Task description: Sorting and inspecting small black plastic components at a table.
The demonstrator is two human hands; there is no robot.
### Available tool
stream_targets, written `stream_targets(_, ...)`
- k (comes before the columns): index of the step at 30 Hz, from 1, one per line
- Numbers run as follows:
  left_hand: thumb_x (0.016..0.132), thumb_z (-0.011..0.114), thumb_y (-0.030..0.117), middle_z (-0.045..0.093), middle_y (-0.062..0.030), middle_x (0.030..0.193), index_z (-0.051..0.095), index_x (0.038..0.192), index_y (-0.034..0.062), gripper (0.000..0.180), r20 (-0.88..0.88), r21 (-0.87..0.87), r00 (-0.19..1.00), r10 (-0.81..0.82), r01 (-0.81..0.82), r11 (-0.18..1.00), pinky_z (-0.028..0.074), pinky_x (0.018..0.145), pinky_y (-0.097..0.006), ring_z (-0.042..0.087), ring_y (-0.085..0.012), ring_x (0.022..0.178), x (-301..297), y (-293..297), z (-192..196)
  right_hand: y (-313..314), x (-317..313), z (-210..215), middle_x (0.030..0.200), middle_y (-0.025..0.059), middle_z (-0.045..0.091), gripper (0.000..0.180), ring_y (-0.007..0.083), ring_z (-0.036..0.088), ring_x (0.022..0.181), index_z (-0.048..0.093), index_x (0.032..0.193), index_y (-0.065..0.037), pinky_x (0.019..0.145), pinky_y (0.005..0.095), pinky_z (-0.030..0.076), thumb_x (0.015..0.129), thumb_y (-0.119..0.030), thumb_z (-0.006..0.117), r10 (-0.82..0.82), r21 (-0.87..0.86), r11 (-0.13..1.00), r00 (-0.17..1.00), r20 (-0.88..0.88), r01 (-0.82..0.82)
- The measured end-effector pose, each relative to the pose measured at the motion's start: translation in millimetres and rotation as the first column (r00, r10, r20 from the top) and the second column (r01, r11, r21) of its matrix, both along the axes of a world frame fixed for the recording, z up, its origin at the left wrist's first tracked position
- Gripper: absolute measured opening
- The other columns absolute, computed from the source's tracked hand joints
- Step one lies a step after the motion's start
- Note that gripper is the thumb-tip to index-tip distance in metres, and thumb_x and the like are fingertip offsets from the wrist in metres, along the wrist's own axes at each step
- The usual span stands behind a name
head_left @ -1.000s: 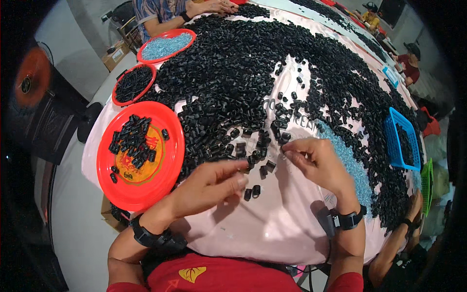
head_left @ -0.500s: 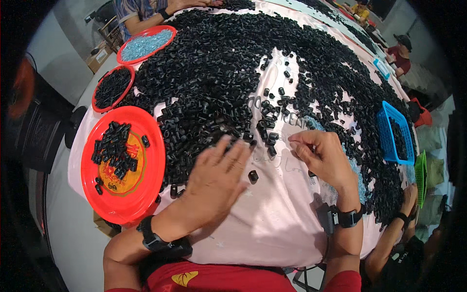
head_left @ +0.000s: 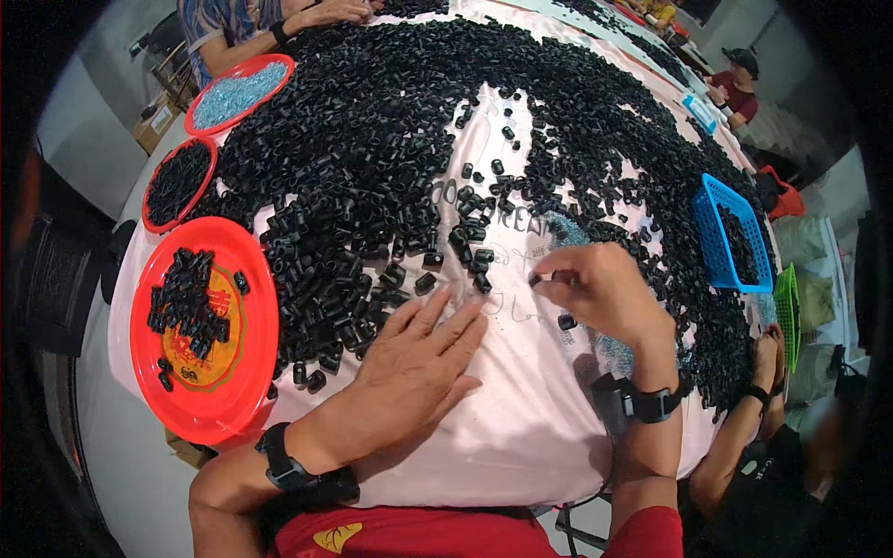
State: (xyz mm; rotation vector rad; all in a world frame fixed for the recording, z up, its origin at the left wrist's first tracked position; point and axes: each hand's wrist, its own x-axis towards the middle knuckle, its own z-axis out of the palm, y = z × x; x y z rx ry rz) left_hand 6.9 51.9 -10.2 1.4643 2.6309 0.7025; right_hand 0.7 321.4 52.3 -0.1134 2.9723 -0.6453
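A huge heap of small black plastic pieces (head_left: 391, 149) covers a table draped in a pale pink cloth (head_left: 502, 437). My left hand (head_left: 414, 358) lies flat on the cloth, fingers spread, touching the near edge of the heap. My right hand (head_left: 595, 288) is curled with its fingertips pinched on a small black piece (head_left: 538, 277), just right of a loose cluster. Another loose black piece (head_left: 566, 322) lies under my right palm. A big red plate (head_left: 233, 391) to my left holds several black pieces.
Two more red plates stand at the far left, one with black pieces (head_left: 177, 181), one with blue pieces (head_left: 237, 93). A blue basket (head_left: 730, 237) and a green basket (head_left: 789, 312) sit at the right. Other people's arms (head_left: 279, 28) and hands (head_left: 765, 358) work around the table.
My left hand has gone from curled near the cloth's front to flat and spread, slid up against the heap. My right hand stays pinched in much the same place.
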Motion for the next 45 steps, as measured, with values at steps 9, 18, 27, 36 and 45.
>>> stream_targets(9, 0.093, 0.067, 0.017, 0.050, -0.0227, 0.150, 0.051, 0.146, 0.0008, 0.058, -0.068, 0.181, 0.990, 0.128, -0.114, 0.977, 0.034, 0.113, -0.049, 0.046, -0.0421, 0.139, -20.2, 4.1, 11.3, -23.6, -12.5, -22.9, 0.120, 0.0217, 0.069, 0.036, 0.0367, 0.066, 0.096, 0.070, 0.124, -0.002, 0.083, 0.0426, 0.055, 0.089, -0.010, 0.072, 0.105, -0.140, 0.979, 0.951, -0.291, -0.151)
stream_targets(18, 0.102, 0.057, 0.027, 0.049, -0.0221, 0.152, 0.051, 0.146, -0.0006, 0.052, -0.175, 0.039, 0.972, 0.159, -0.154, 0.987, 0.031, 0.117, -0.052, 0.043, -0.0428, 0.142, -51.3, 11.1, -6.1, -40.2, -8.1, -25.3, 0.129, 0.0185, 0.064, 0.037, 0.0394, 0.059, 0.110, 0.069, 0.115, 0.000, 0.097, 0.0443, 0.050, 0.078, -0.001, 0.067, 0.474, -0.193, 0.841, 0.861, -0.185, -0.505)
stream_targets(27, 0.090, 0.072, 0.016, 0.068, -0.0124, 0.115, 0.070, 0.109, 0.0048, 0.023, -0.074, 0.187, 0.982, 0.174, -0.158, 0.970, 0.044, 0.099, -0.045, 0.061, -0.0331, 0.112, -43.0, -1.3, 12.1, 8.9, -4.1, -2.0, 0.067, 0.0163, 0.066, 0.013, 0.0305, 0.066, 0.061, 0.077, 0.092, -0.004, 0.063, 0.0398, 0.051, 0.081, -0.007, 0.069, -0.058, -0.177, 0.984, 0.980, -0.193, 0.023)
stream_targets(36, 0.089, 0.072, 0.014, 0.068, -0.0145, 0.111, 0.069, 0.113, 0.0032, 0.026, 0.027, 0.193, 0.993, 0.117, -0.120, 0.974, 0.048, 0.094, -0.043, 0.062, -0.0344, 0.103, -33.0, 6.7, 17.0, 22.7, -4.8, -0.5, 0.075, 0.0164, 0.070, 0.009, 0.0349, 0.070, 0.072, 0.076, 0.085, -0.005, 0.068, 0.0418, 0.054, 0.080, -0.010, 0.071, -0.003, 0.045, 0.999, 0.998, -0.063, 0.006)
stream_targets(45, 0.092, 0.070, 0.018, 0.063, -0.0180, 0.131, 0.066, 0.125, 0.0023, 0.036, -0.051, 0.091, 0.999, -0.016, 0.021, 0.996, 0.046, 0.103, -0.048, 0.059, -0.0370, 0.122, -27.0, 18.0, 17.1, 7.7, -11.5, -32.1, 0.084, 0.0137, 0.067, 0.011, 0.0353, 0.068, 0.089, 0.073, 0.086, -0.005, 0.075, 0.0463, 0.056, 0.083, -0.015, 0.074, 0.076, 0.057, 0.996, 0.953, -0.294, -0.062)
